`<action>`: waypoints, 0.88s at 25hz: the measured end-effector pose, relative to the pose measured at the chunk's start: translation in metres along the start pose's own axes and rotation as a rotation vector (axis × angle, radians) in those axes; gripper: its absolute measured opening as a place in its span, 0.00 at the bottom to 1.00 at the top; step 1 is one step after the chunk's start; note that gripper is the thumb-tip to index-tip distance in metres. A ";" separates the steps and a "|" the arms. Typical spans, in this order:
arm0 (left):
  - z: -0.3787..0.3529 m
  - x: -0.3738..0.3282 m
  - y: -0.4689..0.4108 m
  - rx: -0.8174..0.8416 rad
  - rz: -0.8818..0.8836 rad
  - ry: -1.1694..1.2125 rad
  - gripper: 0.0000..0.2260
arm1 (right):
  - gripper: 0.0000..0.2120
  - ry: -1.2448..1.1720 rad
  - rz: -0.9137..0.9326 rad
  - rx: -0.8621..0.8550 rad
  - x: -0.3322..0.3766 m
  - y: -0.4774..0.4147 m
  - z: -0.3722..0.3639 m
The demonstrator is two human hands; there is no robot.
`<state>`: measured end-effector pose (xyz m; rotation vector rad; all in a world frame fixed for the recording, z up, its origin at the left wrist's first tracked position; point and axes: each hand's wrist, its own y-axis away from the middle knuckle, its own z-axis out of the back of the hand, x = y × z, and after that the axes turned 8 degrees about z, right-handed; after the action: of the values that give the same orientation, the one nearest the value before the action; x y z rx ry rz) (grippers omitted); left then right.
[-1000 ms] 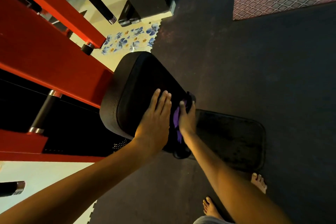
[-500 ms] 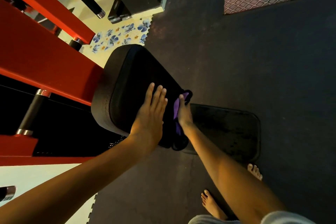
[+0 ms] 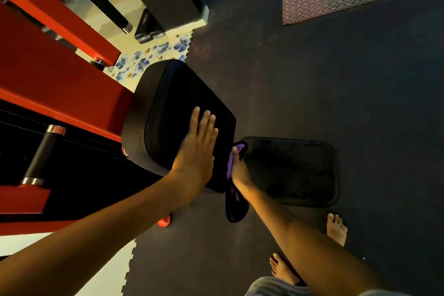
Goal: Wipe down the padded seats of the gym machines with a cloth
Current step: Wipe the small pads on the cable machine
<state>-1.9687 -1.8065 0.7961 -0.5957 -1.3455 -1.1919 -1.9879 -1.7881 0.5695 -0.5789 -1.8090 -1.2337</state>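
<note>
The left hand (image 3: pixel 195 151) lies open and flat on the seat (image 3: pixel 177 113) top, likely to steady the pad against the push of wiping. The right hand (image 3: pixel 237 168) grips the cloth (image 3: pixel 230 166), pressing it to the seat's near side edge; its loose end hangs below toward the floor (image 3: pixel 312 79).

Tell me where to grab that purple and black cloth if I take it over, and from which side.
Take the cloth by its loose lower end, which hangs free below the padded seat edge, probably coming from below on the floor side. The upper part is pinned against the seat's side by the right hand, and the left hand lies flat on top.
</note>
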 end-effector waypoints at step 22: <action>0.002 0.003 0.006 -0.078 -0.015 -0.003 0.31 | 0.37 -0.311 0.304 -0.534 0.009 0.119 -0.066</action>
<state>-1.9645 -1.8037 0.8014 -0.6444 -1.3130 -1.2610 -1.8775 -1.8000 0.6488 -1.3574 -1.5431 -1.4717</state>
